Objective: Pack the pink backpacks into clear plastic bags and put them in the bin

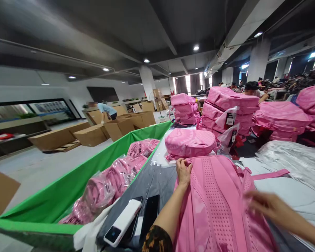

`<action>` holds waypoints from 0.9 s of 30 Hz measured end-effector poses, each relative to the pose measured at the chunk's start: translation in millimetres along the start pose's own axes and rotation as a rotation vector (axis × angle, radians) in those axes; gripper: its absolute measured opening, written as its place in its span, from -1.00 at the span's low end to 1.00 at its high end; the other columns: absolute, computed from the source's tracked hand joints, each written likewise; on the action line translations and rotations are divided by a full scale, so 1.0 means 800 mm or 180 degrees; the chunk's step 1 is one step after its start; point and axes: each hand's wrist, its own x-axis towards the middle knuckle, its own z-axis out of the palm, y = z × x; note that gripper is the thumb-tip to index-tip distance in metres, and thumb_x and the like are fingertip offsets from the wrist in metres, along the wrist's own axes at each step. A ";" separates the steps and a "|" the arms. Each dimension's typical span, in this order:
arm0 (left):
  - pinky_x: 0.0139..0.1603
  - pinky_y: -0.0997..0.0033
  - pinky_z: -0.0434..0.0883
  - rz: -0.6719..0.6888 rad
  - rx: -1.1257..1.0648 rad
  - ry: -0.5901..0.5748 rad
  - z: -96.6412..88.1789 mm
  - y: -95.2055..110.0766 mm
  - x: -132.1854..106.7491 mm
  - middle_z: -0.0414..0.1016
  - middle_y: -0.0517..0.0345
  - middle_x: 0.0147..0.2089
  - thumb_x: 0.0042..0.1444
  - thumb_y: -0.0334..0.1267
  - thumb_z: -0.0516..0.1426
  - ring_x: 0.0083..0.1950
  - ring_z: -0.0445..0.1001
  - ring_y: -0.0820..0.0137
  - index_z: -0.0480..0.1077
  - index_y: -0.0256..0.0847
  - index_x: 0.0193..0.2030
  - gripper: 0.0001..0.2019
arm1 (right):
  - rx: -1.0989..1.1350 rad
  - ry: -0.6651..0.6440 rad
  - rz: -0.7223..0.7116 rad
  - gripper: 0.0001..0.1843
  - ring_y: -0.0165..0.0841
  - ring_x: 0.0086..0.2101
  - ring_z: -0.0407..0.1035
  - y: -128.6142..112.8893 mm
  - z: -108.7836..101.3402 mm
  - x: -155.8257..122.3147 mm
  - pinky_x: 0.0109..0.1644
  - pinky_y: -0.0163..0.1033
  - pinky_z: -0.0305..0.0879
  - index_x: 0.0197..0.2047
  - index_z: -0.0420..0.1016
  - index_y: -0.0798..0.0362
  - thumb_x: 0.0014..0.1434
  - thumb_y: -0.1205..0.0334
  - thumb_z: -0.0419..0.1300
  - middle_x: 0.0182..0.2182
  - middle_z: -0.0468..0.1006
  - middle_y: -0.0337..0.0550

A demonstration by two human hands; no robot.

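A pink backpack lies back-side up on the table right in front of me, its perforated padding facing up and one strap stretched to the right. My left hand rests at the backpack's top left edge, fingers curled on the fabric. My right hand hovers over the bag's right side, blurred by motion. Another pink backpack lies flat just beyond.
Stacks of pink backpacks fill the table's far side. A green fabric bin at left holds bagged pink backpacks. Two phones lie at the near left. Clear plastic bags lie right. Cardboard boxes and people stand beyond.
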 end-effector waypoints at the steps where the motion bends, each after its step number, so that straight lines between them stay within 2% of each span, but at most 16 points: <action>1: 0.41 -0.09 0.15 0.0089 0.0131 0.0066 0.000 0.002 -0.002 0.31 -0.06 0.16 0.00 -0.35 0.30 0.31 0.25 0.06 0.43 -0.18 -0.11 -0.72 | 0.0083 -0.0014 0.0383 -0.29 -0.24 -0.37 0.51 0.010 -0.011 0.019 -0.38 -0.18 0.46 0.00 0.49 0.06 0.21 -0.44 0.08 -0.32 0.60 -0.10; 3: 0.43 -0.11 0.13 0.0441 0.0488 0.0106 0.001 0.011 -0.006 0.25 -0.12 0.28 0.04 -0.33 0.29 0.37 0.19 0.04 0.39 -0.18 0.09 -0.56 | 0.0225 0.0022 0.1384 -0.16 -0.18 -0.50 0.47 0.027 -0.022 0.063 -0.53 -0.18 0.35 -0.05 0.45 0.07 0.05 -0.57 0.04 -0.48 0.56 -0.07; 4: 0.43 -0.11 0.13 0.0700 0.0665 0.0020 0.005 0.019 -0.008 0.27 -0.11 0.29 0.08 -0.32 0.28 0.37 0.20 0.04 0.38 -0.17 0.13 -0.56 | 0.0284 0.0067 0.1744 -0.14 -0.18 -0.56 0.43 0.032 -0.023 0.085 -0.57 -0.18 0.29 -0.12 0.44 0.07 0.01 -0.60 0.02 -0.57 0.50 -0.08; 6: 0.41 -0.08 0.18 0.1258 0.0858 -0.0467 0.020 0.040 -0.013 0.41 -0.05 0.21 0.17 -0.30 0.23 0.32 0.27 0.08 0.43 -0.13 0.08 -0.68 | 0.0353 0.0239 0.1837 -0.20 -0.19 -0.63 0.34 0.034 -0.018 0.123 -0.60 -0.18 0.20 -0.33 0.41 0.03 -0.04 -0.61 0.00 -0.69 0.37 -0.13; 8: 0.39 -0.01 0.22 0.1657 0.0743 -0.1183 0.049 0.068 -0.016 0.51 0.01 0.15 0.22 -0.29 0.20 0.29 0.31 0.13 0.46 -0.10 0.08 -0.72 | 0.0372 0.0478 0.1371 -0.29 -0.18 -0.55 0.38 0.022 -0.015 0.144 -0.53 -0.17 0.25 -0.45 0.34 -0.02 -0.07 -0.58 0.05 -0.64 0.42 -0.09; 10: 0.38 0.04 0.24 0.1923 0.0546 -0.1845 0.087 0.099 -0.015 0.45 0.01 0.29 0.19 -0.30 0.23 0.36 0.27 0.15 0.36 -0.07 0.27 -0.51 | 0.0498 0.0737 0.0713 -0.33 -0.16 -0.39 0.47 -0.001 -0.022 0.148 -0.39 -0.17 0.35 -0.39 0.38 -0.02 -0.04 -0.53 0.08 -0.47 0.55 -0.06; 12: 0.38 0.08 0.23 0.2161 0.0469 -0.2400 0.127 0.130 -0.010 0.30 0.00 0.44 0.14 -0.31 0.28 0.42 0.21 0.17 0.21 -0.05 0.41 -0.30 | 0.0697 0.0739 0.0121 -0.33 -0.17 -0.30 0.49 -0.028 -0.041 0.140 -0.28 -0.18 0.40 -0.26 0.45 -0.01 0.05 -0.49 0.07 -0.34 0.62 -0.07; 14: 0.37 0.10 0.22 0.2388 0.0657 -0.2758 0.155 0.155 -0.005 0.39 0.01 0.38 0.17 -0.29 0.30 0.39 0.26 0.20 0.35 -0.07 0.32 -0.44 | 0.0659 0.0607 -0.0289 -0.34 -0.21 -0.34 0.48 -0.050 -0.066 0.127 -0.26 -0.19 0.40 -0.22 0.49 0.00 0.09 -0.46 0.10 -0.36 0.63 -0.11; 16: 0.39 0.05 0.15 0.2568 0.1014 -0.2690 0.163 0.171 -0.005 0.59 0.03 0.13 0.27 -0.23 0.25 0.29 0.35 0.21 0.55 -0.12 0.05 -0.78 | 0.0305 0.0588 -0.0388 -0.37 -0.25 -0.41 0.44 -0.061 -0.090 0.115 -0.32 -0.22 0.37 -0.26 0.51 -0.01 0.05 -0.46 0.14 -0.43 0.60 -0.16; 17: 0.41 0.01 0.10 0.2617 0.1199 -0.2532 0.159 0.174 -0.009 0.64 0.05 0.00 0.32 -0.20 0.21 0.24 0.39 0.21 0.58 -0.13 -0.07 -0.85 | 0.0114 0.0657 -0.0379 -0.37 -0.26 -0.45 0.42 -0.062 -0.100 0.111 -0.36 -0.22 0.35 -0.29 0.51 -0.01 0.05 -0.46 0.14 -0.47 0.58 -0.18; 18: 0.40 -0.02 0.08 0.2632 0.1384 -0.2369 0.148 0.174 -0.018 0.65 0.05 -0.10 0.35 -0.17 0.18 0.18 0.41 0.21 0.59 -0.15 -0.15 -0.82 | -0.0044 0.0739 -0.0343 -0.36 -0.27 -0.48 0.40 -0.061 -0.107 0.109 -0.39 -0.22 0.32 -0.31 0.51 -0.02 0.06 -0.47 0.11 -0.50 0.56 -0.18; 20: 0.35 -0.04 0.12 0.2598 0.1785 -0.2233 0.115 0.163 -0.050 0.63 0.03 -0.20 0.37 -0.17 0.14 0.06 0.44 0.22 0.57 -0.19 -0.22 -0.77 | -0.0251 0.0856 -0.0294 -0.36 -0.26 -0.51 0.40 -0.052 -0.111 0.112 -0.42 -0.22 0.28 -0.33 0.48 -0.02 0.09 -0.47 0.04 -0.52 0.54 -0.16; 22: 0.27 0.00 0.19 0.2624 0.2184 -0.2527 0.072 0.143 -0.100 0.60 0.02 -0.26 0.32 -0.26 0.17 -0.05 0.44 0.23 0.54 -0.23 -0.28 -0.83 | -0.0344 0.0924 -0.0365 -0.36 -0.23 -0.50 0.43 -0.043 -0.102 0.126 -0.40 -0.21 0.28 -0.35 0.42 -0.04 0.13 -0.48 -0.02 -0.51 0.54 -0.14; 23: 0.24 0.01 0.21 0.2747 0.2288 -0.2857 0.049 0.131 -0.129 0.59 0.05 -0.32 0.26 -0.32 0.21 -0.09 0.44 0.23 0.52 -0.23 -0.30 -0.89 | -0.0354 0.0923 -0.0438 -0.37 -0.22 -0.48 0.44 -0.039 -0.092 0.136 -0.39 -0.21 0.28 -0.36 0.39 -0.06 0.15 -0.48 -0.03 -0.50 0.54 -0.13; 25: 0.12 0.10 0.30 0.2716 0.2161 -0.3374 0.005 0.108 -0.188 0.53 0.16 -0.46 0.17 -0.32 0.27 -0.23 0.43 0.27 0.47 -0.16 -0.40 -0.87 | -0.0385 0.0814 -0.0586 -0.38 -0.21 -0.47 0.46 -0.035 -0.063 0.160 -0.37 -0.21 0.28 -0.37 0.32 -0.07 0.18 -0.49 -0.05 -0.50 0.53 -0.14; 27: 0.02 0.17 0.36 0.2526 0.1934 -0.3384 -0.034 0.094 -0.233 0.55 0.21 -0.43 0.20 -0.24 0.26 -0.26 0.44 0.29 0.48 -0.09 -0.35 -0.90 | -0.0586 0.0486 -0.0797 -0.41 -0.22 -0.47 0.46 -0.036 -0.027 0.185 -0.38 -0.22 0.27 -0.35 0.29 -0.08 0.23 -0.45 -0.06 -0.52 0.52 -0.16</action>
